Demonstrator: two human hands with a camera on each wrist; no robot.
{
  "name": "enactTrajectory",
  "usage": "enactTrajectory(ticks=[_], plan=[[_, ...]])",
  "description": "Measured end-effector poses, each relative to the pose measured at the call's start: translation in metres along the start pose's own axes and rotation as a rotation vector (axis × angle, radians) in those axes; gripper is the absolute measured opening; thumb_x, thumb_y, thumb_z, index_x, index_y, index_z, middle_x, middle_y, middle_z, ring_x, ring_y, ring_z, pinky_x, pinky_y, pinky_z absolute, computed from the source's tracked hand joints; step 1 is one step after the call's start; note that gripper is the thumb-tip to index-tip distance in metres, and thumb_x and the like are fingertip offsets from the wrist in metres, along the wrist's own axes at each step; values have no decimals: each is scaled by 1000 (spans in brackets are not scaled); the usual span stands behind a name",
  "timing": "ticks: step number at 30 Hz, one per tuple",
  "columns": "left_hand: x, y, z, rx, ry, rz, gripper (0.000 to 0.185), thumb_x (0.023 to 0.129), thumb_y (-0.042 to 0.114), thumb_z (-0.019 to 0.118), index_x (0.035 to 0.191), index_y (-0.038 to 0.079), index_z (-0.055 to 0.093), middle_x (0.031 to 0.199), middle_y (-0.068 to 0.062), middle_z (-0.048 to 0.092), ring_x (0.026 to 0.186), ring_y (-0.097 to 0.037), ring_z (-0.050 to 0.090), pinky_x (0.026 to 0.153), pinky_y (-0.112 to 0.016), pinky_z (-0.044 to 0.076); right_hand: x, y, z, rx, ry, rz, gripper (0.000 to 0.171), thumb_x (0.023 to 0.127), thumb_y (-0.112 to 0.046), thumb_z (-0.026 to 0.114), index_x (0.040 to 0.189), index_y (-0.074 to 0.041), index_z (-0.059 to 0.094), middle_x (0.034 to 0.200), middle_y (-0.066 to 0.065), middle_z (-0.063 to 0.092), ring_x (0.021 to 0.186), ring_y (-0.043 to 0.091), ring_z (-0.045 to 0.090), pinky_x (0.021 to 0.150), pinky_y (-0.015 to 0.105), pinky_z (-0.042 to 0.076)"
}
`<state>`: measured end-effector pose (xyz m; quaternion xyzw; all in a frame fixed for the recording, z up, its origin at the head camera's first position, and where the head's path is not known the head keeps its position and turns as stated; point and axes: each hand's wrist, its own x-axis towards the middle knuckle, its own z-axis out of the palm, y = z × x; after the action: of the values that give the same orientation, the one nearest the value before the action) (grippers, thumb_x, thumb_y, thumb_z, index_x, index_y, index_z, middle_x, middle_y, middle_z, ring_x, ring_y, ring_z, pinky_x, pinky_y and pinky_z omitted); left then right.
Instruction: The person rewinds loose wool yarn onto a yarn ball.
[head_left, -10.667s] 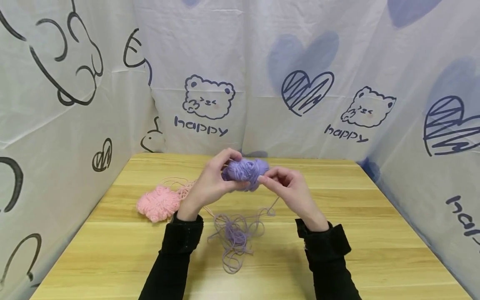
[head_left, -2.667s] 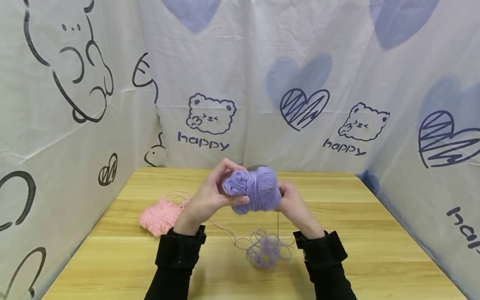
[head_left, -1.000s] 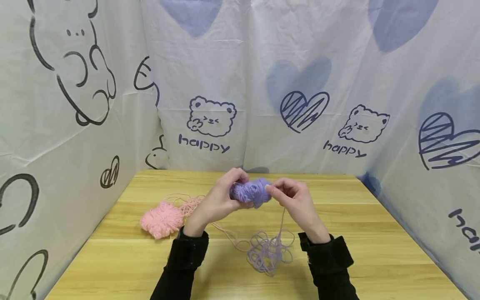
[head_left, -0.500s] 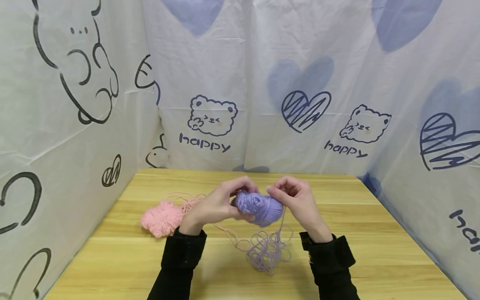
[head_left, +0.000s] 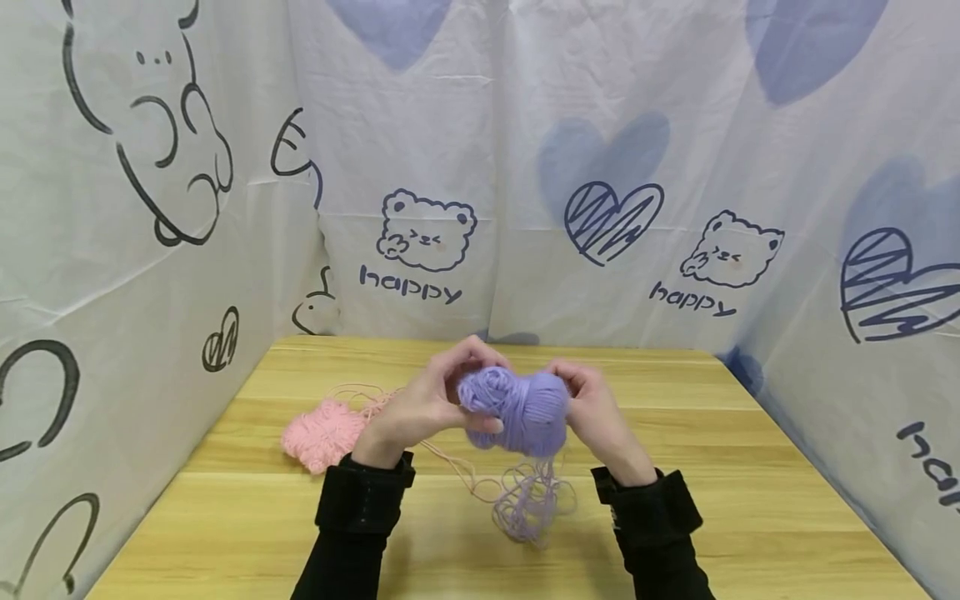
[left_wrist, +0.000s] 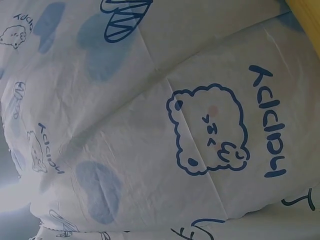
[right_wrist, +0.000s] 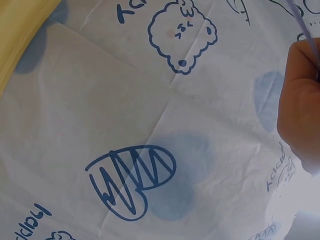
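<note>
Winding looks like the step in hand: the left hand (head_left: pixel 420 408) grips the purple yarn ball (head_left: pixel 525 412) at centre frame, above the bench (head_left: pixel 712 467), thumb and fingers curled round its left end. The right hand (head_left: pixel 600 417) sits behind the ball's right side, seemingly pinching the strand (head_left: pixel 553 467), though its fingers are mostly hidden. Next calls for drawing slack from the loose purple tangle (head_left: pixel 528 504) below.
</note>
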<state>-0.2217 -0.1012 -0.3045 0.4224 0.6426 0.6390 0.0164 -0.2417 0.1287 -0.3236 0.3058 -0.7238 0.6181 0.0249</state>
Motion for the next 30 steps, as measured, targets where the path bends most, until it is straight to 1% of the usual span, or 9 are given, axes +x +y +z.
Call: enactTrajectory(ticks=[5,7,9,13,15,18,21,25,30], plan=[[0,3,1,-74,132,-63,52,72,-7,75,111,17,51,109,0,64,100,-18,62,86,-39,56,1,3,4,-69,-29,71,11,84,4,55,77,-3,58,66,-12,53,60,3,49,55,21,45],[1,5,1,-87,187,-61,51,73,-5,76,111,18,50,110,-2,64,101,-19,62,87,-40,56,1,3,5,-82,-56,95,20,85,4,50,69,-7,46,59,-11,42,53,2,38,49,19,36],[1,5,1,-82,247,-58,51,73,-2,78,111,17,49,111,-4,63,101,-19,62,87,-39,56,1,4,5,-55,-91,112,20,87,4,49,70,-7,44,57,-9,35,49,3,31,47,21,30],[3,6,1,-33,365,-59,50,75,4,79,111,14,47,113,-8,61,100,-20,64,87,-41,56,1,4,5,-76,-129,84,11,94,-3,53,85,2,55,56,-6,33,48,5,29,45,25,27],[3,6,1,-17,418,-74,49,76,6,78,112,14,46,115,-11,61,101,-20,65,89,-42,56,1,4,5,-96,-132,79,14,96,-9,55,92,3,60,57,-5,35,49,5,32,44,25,29],[5,5,2,0,478,-81,47,78,5,77,112,13,45,115,-13,61,103,-21,65,90,-44,56,1,3,6,-121,-134,76,19,98,-17,55,91,-1,63,56,-5,36,49,5,33,43,25,30],[6,3,3,40,518,-62,46,78,2,76,110,9,43,113,-13,59,104,-22,64,90,-43,56,0,1,6,-145,-146,50,19,98,-19,55,90,-5,65,58,-3,37,49,7,32,44,27,30],[8,0,3,167,542,-30,47,76,1,78,108,6,44,108,-11,57,100,-22,62,86,-40,57,-3,-3,7,-181,-154,1,15,98,-19,56,95,-9,67,67,1,44,54,9,35,49,27,33],[9,-6,4,294,494,-14,48,72,0,80,108,5,48,109,-13,58,100,-23,62,87,-36,57,-7,-8,6,-185,-115,-44,14,96,-13,58,98,-2,67,77,2,55,58,7,39,53,25,36]])
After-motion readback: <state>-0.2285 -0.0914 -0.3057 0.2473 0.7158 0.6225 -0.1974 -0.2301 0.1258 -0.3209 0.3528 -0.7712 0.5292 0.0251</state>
